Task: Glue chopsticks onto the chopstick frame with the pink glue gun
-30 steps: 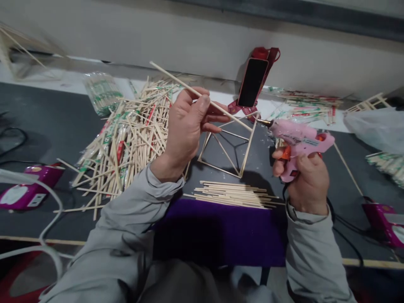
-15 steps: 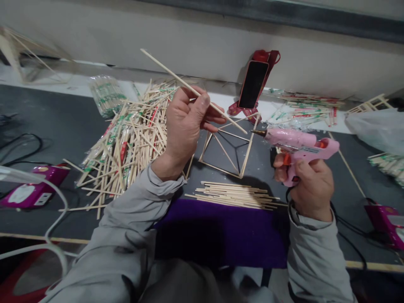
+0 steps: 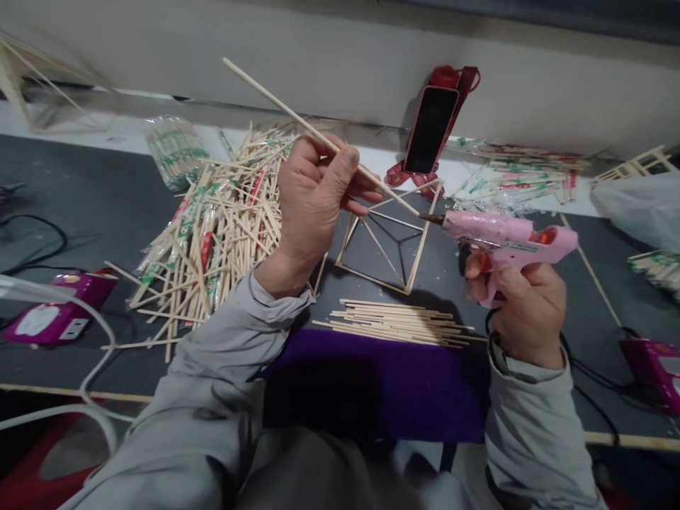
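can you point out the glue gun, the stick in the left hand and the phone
Glue gun [image 3: 494, 227]: head view, on its pink barrel.
Held stick [image 3: 276, 101]: head view, on its upper length.
Phone [image 3: 432, 131]: head view, on its dark screen.

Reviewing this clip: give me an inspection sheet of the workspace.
Surface: dark table, purple cloth at the near edge.
Things in use: stick frame, row of sticks, glue gun.
Clutter: heap of loose and wrapped sticks; phone propped at the back.
Hands: left hand holds a long stick; right hand grips the glue gun, nozzle at the stick's end.
Cables: white cable at left; black cables both sides.
Surroundings: pale wall behind.
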{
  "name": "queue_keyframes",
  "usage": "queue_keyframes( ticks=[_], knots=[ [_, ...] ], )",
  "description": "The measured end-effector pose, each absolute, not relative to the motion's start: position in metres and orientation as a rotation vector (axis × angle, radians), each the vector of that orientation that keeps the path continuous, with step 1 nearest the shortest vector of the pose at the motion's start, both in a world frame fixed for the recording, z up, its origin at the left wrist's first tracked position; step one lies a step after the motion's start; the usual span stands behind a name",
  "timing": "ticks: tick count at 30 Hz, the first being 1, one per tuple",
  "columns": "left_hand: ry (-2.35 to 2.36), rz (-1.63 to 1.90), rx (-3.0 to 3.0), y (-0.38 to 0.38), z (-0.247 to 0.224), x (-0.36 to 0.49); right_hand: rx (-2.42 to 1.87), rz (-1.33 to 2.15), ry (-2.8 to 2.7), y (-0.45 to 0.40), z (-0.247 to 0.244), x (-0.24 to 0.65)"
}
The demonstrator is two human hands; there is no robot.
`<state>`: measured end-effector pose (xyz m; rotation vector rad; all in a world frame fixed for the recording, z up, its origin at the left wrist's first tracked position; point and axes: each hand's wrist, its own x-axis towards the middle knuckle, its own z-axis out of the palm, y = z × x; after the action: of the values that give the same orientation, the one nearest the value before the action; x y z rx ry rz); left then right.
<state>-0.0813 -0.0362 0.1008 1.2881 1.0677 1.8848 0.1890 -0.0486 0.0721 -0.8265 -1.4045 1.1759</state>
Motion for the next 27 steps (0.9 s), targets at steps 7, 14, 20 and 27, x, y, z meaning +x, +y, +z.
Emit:
queue_keyframes(
  ticks=[7, 14, 20, 27],
  knots=[
    [1.085, 1.869, 1.280, -0.0329, 0.0977, -0.0830, -0.843, 1.171, -1.387, -0.0487, 0.0710, 0.1891],
    [1.118, 1.851, 1.300, -0.0296, 0.0956, -0.0851, -0.896, 1.155, -1.381, -0.0483, 0.0694, 0.1905],
    [1.097, 1.873, 1.279, -0.0328, 0.0979, -0.0833, -0.895, 1.143, -1.386, -0.0481, 0.0675, 0.1915],
    [1.032, 1.871, 1.327, -0.0303, 0.0958, -0.0860, -0.831, 1.100, -1.465, -0.0445, 0.0656, 0.1914]
  ],
)
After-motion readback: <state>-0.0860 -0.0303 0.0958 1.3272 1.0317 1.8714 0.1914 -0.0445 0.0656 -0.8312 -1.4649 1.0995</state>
